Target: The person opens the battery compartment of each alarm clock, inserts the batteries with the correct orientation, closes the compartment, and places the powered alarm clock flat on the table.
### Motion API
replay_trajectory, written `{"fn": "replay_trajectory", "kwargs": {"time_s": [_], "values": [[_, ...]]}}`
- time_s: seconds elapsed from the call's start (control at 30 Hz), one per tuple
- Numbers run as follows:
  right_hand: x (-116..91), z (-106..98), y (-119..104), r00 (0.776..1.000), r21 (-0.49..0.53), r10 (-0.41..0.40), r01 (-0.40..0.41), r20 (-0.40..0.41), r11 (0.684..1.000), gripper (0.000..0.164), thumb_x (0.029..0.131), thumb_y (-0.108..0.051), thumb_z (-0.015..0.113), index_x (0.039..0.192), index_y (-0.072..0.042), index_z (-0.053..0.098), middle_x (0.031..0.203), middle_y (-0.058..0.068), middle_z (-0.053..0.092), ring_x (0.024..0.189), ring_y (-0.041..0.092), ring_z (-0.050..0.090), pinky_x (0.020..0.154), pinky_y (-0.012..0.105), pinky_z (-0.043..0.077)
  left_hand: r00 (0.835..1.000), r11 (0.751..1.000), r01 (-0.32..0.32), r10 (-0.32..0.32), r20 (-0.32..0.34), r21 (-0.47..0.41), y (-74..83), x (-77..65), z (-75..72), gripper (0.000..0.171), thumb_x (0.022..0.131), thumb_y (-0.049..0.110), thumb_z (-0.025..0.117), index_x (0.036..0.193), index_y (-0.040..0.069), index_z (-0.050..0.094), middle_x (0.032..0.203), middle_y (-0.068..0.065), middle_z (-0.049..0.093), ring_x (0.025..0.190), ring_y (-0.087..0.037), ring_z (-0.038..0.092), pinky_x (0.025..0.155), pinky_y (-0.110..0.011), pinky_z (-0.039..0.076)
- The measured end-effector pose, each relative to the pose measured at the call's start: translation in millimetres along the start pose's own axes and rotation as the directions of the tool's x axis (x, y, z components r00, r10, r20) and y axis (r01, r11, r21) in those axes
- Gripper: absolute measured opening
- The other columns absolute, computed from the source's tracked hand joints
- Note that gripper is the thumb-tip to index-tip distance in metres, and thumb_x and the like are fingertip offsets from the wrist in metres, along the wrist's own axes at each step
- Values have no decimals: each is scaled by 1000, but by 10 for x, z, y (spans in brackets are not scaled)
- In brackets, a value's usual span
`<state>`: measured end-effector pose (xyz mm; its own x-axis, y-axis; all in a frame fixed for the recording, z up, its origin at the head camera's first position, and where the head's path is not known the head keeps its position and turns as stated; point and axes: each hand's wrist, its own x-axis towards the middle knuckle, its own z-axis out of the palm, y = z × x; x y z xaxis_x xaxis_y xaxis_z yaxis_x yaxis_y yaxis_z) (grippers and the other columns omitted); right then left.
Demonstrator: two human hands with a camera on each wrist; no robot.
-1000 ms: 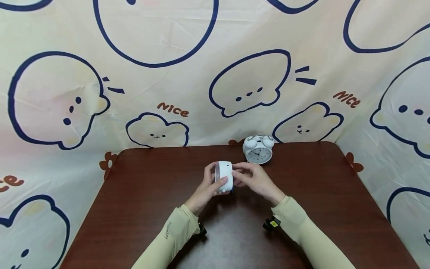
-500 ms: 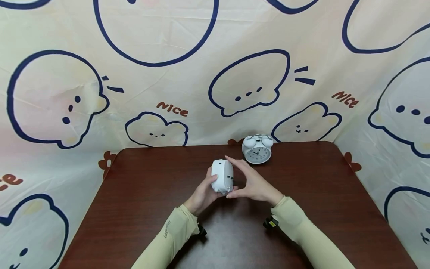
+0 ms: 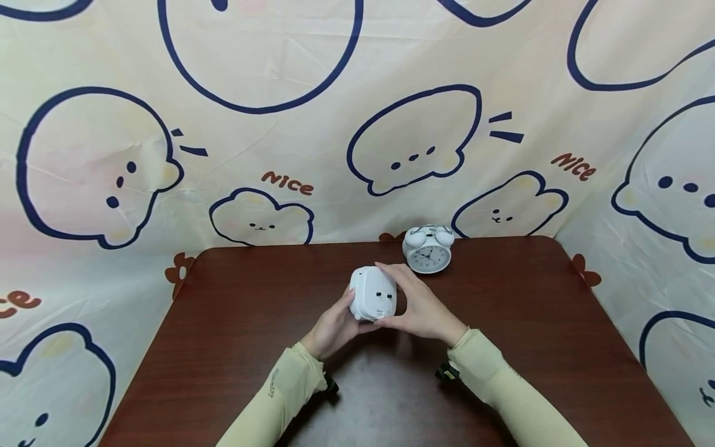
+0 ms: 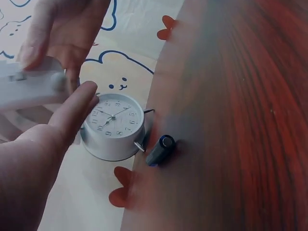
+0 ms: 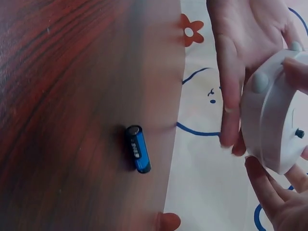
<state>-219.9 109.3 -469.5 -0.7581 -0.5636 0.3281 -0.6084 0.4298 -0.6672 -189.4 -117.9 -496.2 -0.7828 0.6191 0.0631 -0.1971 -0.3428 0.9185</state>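
Both hands hold a small white alarm clock (image 3: 370, 295) above the table, its back with two dark knobs turned up toward the head camera. My left hand (image 3: 334, 324) grips its left side, thumb along the edge. Across the right side, my right hand (image 3: 426, 307) spans it, with index finger at the top and thumb at the bottom. In the right wrist view, the clock's rounded feet and one dark knob (image 5: 300, 133) show. A blue and black battery (image 5: 138, 150) lies on the table; the hands hide it in the head view.
A white twin-bell alarm clock (image 3: 428, 249) stands near the back edge of the brown table (image 3: 268, 285), just beyond the right hand. A cloth printed with cartoon animals (image 3: 335, 149) hangs behind and beside the table.
The held clock has turned from edge-on so that its back shows. My right hand has opened out from the back and now grips the clock at top and bottom.
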Motion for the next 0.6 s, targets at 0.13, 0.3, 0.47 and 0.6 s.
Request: {"fn": "replay_trajectory", "kwargs": {"time_s": [0.13,0.3,0.47,0.6], "values": [[-18,-40,32,1000,-27,5,-6,-18,1000,103,73,-31,96,158,-16,40,148,6,48,131,26,51,105,55,48,1000,999,1,0,-15,52,-36,11,-43,58,115,41,20,166,24,-2,166,-18,19,138,-17,49,115,-50,43],[-33,-74,47,999,-19,34,-35,-29,999,105,71,-33,97,158,-21,40,148,5,49,130,25,51,105,54,47,999,999,-9,11,-38,46,-59,9,-64,56,115,38,22,166,23,4,164,-17,25,133,-15,55,111,-43,47],[-32,-66,53,999,17,37,-37,-14,999,104,72,-31,96,159,-21,38,149,7,48,130,25,50,105,53,47,998,1000,-4,5,-57,16,-61,-2,-67,56,115,36,22,167,20,4,164,-19,23,130,-13,57,110,-39,48],[-32,-59,50,999,14,40,-40,-18,999,103,73,-30,95,159,-17,39,149,8,48,130,27,51,104,54,47,995,1000,-5,4,-99,-6,-55,-3,-70,57,116,33,25,167,24,2,167,-19,20,126,-15,61,108,-39,50]]}}
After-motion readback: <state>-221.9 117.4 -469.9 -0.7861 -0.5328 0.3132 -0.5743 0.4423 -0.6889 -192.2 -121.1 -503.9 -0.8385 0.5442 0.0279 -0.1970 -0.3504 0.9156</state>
